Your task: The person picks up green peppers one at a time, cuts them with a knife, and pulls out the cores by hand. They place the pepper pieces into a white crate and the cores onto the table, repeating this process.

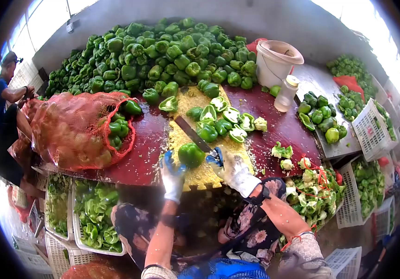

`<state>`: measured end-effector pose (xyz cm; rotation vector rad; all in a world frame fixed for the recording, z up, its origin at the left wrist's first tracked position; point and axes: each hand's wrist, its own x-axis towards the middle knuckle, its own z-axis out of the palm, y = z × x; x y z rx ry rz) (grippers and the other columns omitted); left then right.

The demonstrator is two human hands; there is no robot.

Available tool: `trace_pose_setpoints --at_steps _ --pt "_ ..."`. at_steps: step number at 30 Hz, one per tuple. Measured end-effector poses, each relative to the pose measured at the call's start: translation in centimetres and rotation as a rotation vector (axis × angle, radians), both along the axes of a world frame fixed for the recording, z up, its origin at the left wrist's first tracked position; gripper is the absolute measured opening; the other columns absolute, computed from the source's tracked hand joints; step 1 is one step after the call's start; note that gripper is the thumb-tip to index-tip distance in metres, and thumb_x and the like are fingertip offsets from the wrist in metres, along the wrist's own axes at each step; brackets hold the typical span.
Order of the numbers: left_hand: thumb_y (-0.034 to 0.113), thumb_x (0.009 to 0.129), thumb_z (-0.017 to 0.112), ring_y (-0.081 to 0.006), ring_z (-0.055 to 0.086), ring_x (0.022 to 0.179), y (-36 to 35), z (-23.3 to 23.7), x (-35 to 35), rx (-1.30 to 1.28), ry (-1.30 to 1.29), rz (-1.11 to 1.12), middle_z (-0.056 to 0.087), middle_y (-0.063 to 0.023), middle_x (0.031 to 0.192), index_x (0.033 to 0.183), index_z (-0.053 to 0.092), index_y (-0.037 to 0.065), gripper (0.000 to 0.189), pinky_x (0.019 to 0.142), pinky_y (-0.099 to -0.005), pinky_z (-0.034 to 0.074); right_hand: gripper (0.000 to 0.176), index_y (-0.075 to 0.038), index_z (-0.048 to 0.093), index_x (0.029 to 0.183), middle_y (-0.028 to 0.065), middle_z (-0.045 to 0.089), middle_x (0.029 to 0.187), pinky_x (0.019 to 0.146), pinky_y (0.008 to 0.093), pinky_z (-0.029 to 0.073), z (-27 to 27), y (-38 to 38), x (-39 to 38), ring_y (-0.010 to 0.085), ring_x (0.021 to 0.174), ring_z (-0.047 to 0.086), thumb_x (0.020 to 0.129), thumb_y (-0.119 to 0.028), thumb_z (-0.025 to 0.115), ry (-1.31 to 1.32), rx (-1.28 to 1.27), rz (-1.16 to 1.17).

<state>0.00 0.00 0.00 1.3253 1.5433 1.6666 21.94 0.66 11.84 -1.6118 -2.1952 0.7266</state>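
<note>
- Far left, a co-worker (6,107) beside a red mesh sack (70,130), laid sideways with its mouth toward the middle of the red table (146,158), probably for easy reach.
- Below the table edge, a white crate (100,251) of cut green pieces (98,216), presumably low and close to save walking.
- Behind, a pile of peppers (163,51) toward the wall, likely to free the front.
- Left gloved hand (172,177) released, with spread fingers beside the green pepper (191,155), perhaps to steady it; cannot tell whether touching.
- Green pepper whole, on the near part of the yellow mat (188,102) between both hands, probably to spare the table.
- Right gloved hand (232,169) clenched round the handle of the knife (191,133), with the blade slanted up and left past the pepper's far side, seemingly clear of the left fingers for safety.
- Beyond, halved peppers (231,115) on the mat, likely there for working room.
- Farther right, a white bucket (272,69) and lidded jar (285,96) at the back, seemingly out of the way.
- Right front, a heap of pale cores (309,176), apparently apart from the halves.
</note>
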Motion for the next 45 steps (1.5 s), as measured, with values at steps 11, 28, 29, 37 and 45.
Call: trace_pose_setpoints --at_steps 11,28,29,37,45 --pt "0.024 0.08 0.081 -0.0248 0.042 0.133 0.2 3.7 2.5 -0.011 0.039 0.065 0.044 -0.0166 0.144 0.144 0.036 -0.002 0.082 0.11 -0.0325 0.033 0.045 -0.003 0.048 0.129 0.0226 0.066 0.102 0.073 0.0442 0.051 -5.2 1.4 0.1 0.0352 0.081 0.065 0.096 -0.034 0.046 0.01 -0.169 0.087" --pt "0.013 0.087 0.072 -0.0161 0.064 0.092 4.8 1.5 -1.1 0.038 -0.711 -0.255 0.063 -0.0035 0.104 0.123 0.055 0.01 0.04 0.072 -0.0296 0.054 0.056 0.0 0.057 0.121 0.0171 0.068 0.1 0.081 0.0423 0.049 -4.5 1.0 27.2 0.0314 0.088 0.065 0.089 -0.045 0.059 0.085 -0.102 -0.534" --pt "0.02 0.091 0.066 -0.02 0.065 0.099 4.3 2.3 -1.5 0.044 -0.822 -0.311 0.064 -0.0052 0.108 0.127 0.054 0.011 0.038 0.082 -0.0375 0.055 0.059 0.002 0.056 0.124 0.0198 0.068 0.106 0.085 0.0437 0.049 -4.1 1.3 27.0 0.0351 0.093 0.065 0.089 -0.046 0.058 0.028 -0.063 -0.662" --pt "0.045 0.099 0.046 -0.0372 0.059 0.114 2.3 6.4 -0.1 -0.048 -1.225 -0.66 0.057 -0.0195 0.128 0.148 0.035 0.016 0.058 0.097 -0.0592 0.046 0.055 -0.015 0.045 0.138 0.0196 0.059 0.123 0.092 0.0461 0.052 0.1 1.3 16.5 0.0342 0.11 0.059 0.089 -0.029 0.064 -0.377 0.466 -0.39" --pt "0.028 0.103 0.031 -0.0238 0.046 0.129 1.8 5.5 1.5 0.033 -0.454 -0.68 0.044 -0.0156 0.143 0.145 0.033 -0.005 0.053 0.108 -0.0376 0.039 0.066 -0.007 0.04 0.143 0.0227 0.058 0.123 0.097 0.0362 0.049 1.0 0.0 -0.8 0.0305 0.113 0.06 0.088 -0.033 0.064 -0.093 0.192 0.385"
